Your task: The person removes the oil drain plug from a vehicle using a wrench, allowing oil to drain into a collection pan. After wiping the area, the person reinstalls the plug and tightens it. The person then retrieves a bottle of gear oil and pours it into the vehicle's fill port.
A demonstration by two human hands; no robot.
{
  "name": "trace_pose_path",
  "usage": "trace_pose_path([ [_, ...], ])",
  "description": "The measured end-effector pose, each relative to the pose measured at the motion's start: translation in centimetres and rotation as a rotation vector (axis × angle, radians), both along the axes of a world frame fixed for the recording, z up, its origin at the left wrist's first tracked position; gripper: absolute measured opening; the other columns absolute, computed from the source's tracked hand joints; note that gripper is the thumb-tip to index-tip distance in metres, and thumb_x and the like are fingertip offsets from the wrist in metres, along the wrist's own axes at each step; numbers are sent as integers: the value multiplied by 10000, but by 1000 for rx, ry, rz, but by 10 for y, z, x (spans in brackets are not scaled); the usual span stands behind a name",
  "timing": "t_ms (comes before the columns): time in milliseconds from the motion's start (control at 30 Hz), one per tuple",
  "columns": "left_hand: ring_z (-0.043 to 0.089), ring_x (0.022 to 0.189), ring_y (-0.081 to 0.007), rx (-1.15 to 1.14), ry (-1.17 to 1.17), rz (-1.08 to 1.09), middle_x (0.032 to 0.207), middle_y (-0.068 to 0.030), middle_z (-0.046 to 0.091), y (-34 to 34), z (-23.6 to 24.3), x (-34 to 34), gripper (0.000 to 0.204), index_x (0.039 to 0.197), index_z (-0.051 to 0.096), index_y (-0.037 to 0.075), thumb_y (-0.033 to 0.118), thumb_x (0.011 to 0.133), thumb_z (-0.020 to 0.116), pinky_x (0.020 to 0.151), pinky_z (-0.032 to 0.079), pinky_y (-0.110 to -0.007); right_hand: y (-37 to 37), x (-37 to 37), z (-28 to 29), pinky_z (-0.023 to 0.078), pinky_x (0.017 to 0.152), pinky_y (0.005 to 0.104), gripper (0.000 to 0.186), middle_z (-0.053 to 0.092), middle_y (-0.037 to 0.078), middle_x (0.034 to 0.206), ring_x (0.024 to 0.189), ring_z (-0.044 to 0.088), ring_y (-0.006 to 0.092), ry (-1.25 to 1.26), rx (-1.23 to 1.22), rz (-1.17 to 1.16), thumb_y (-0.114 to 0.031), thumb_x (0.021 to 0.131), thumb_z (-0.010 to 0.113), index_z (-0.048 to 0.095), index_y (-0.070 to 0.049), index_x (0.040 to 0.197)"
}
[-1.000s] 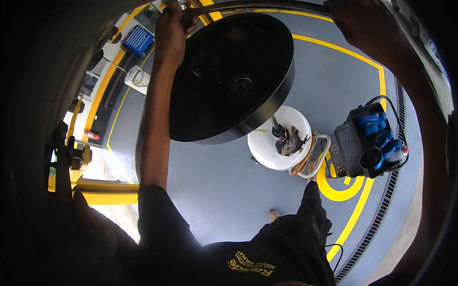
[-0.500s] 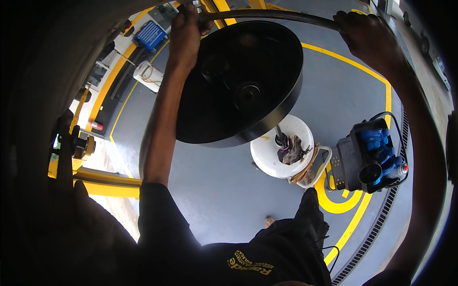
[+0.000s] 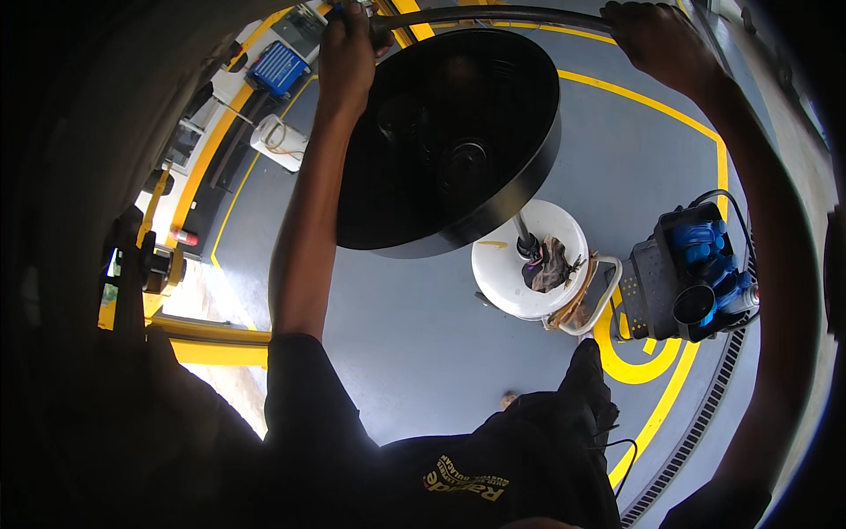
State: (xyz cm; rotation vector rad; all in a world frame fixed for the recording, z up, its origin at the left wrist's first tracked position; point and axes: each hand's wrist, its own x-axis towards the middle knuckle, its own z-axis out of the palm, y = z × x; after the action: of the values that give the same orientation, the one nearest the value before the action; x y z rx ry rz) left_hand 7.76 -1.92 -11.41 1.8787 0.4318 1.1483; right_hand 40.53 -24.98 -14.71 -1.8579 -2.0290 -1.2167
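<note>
Both of my raised arms reach toward the top of the view. A long dark breaker bar spans between my hands, with a small shiny metal fitting beside my left hand. My left hand is wrapped round its left end; my right hand grips the right end. Just below the bar is a wide black oil drain pan, tilted in view, on a metal pole. That pole rises from a white round tank on the floor. What the fitting meets above is out of view.
A dark cloth lies on the tank. To its right stands a black tote holding blue bottles and a spray can. A drain grate runs along the right. Farther left are a white container, a blue tool cabinet and a yellow lift beam.
My right hand and its end of the bar have moved slightly up and left. The pan, tank and tote have shifted a little in view. Both grips stay closed.
</note>
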Motion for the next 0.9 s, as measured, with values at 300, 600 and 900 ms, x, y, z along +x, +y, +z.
trace_pose_path([
  [300,586,767,-123,-70,-31,-38,1093,-70,636,45,36,8,417,1228,571,-9,365,1088,450,661,425,-258,33,-62,77,506,501,293,330,696,69,673,542,667,161,128,75,-474,-332,1023,573,739,-111,844],
  [600,558,752,-111,-60,-17,-46,965,-71,618,56,43,12,457,1184,595,-26,397,1084,452,669,420,-249,55,-29,96,539,765,406,171,637,116,833,761,625,239,315,-136,-391,-212,954,667,668,-47,909],
  [900,499,688,-97,-40,9,59,793,-61,606,15,43,17,498,1140,597,-35,431,1085,429,644,391,-249,22,-27,90,550,754,396,164,679,107,817,750,641,216,274,-90,-286,-167,984,628,738,-46,976],
])
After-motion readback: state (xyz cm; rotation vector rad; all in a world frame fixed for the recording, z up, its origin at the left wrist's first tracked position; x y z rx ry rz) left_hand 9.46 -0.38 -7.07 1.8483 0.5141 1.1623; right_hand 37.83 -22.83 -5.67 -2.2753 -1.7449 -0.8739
